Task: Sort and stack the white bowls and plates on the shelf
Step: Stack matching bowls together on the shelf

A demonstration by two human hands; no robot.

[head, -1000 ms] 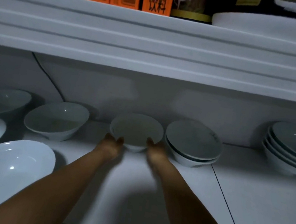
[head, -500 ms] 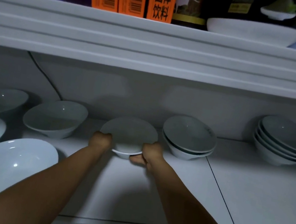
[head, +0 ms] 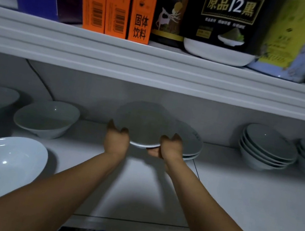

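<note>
We grip the white bowl (head: 142, 125) between our hands: the left hand (head: 116, 139) clasps its left rim, and the right hand (head: 171, 148) clasps its right rim, fingers curled beneath. The bowl hangs tilted above the shelf (head: 234, 198), mid-width toward the back edge, partly covering a stack of bowls (head: 193, 143).

We read this as a home kitchen cupboard: a white shelf (head: 234, 198) carries single and stacked white bowls (head: 266, 149), while the upper shelf (head: 155, 66) stores 3 orange boxes (head: 117, 4) with barcodes, a black canister (head: 226, 21) picturing green powder, and other packaged groceries.
</note>
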